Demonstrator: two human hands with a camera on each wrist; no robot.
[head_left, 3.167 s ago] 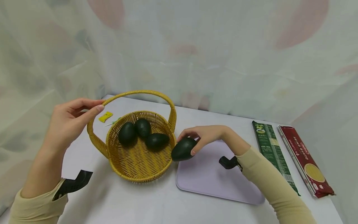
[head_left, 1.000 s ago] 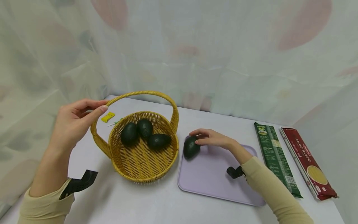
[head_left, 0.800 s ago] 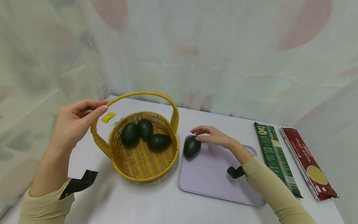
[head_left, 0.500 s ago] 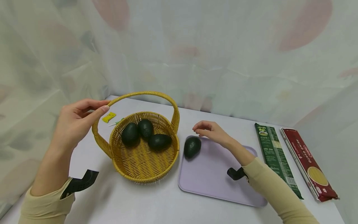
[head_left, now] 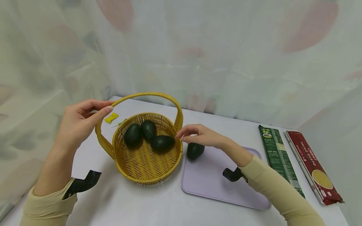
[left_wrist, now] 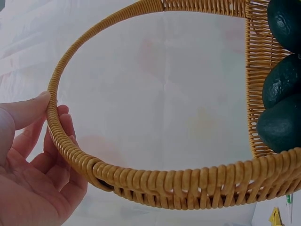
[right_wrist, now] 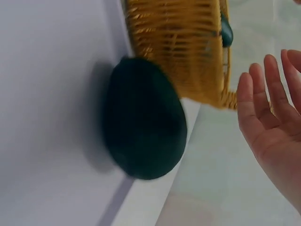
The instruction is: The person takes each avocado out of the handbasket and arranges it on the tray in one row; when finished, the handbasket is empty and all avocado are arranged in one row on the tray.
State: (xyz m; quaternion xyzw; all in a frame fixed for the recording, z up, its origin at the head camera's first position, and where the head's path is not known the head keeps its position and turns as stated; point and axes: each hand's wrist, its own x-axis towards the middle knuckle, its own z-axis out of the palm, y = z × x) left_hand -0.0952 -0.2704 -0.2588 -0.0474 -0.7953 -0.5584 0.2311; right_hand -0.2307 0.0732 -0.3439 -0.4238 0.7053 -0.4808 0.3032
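Observation:
My left hand (head_left: 82, 121) pinches the wrapped handle (left_wrist: 54, 117) of a yellow wicker basket (head_left: 141, 169) between thumb and fingers. Inside the basket lie three dark green avocados (head_left: 161, 143), grouped toward its back. A fourth avocado (right_wrist: 146, 120) rests on the lilac tray (head_left: 215, 182), by the tray's left edge and close to the basket. Above that avocado and at the basket's right rim is my right hand (head_left: 202, 135), holding nothing, its fingers loosely bent; in the head view it hides the avocado's top.
To the right of the tray lie a green pasta packet (head_left: 277, 153) and a red spaghetti packet (head_left: 312, 166). Behind the basket on the left sits a small yellow object (head_left: 111, 118) beside a thin green and white item (head_left: 118, 123). A patterned curtain (head_left: 215, 62) hangs behind the table.
The right hand set an avocado from near the basket onto the tray, let go and lifted. It has since moved left toward the basket rim. The left hand stays on the handle.

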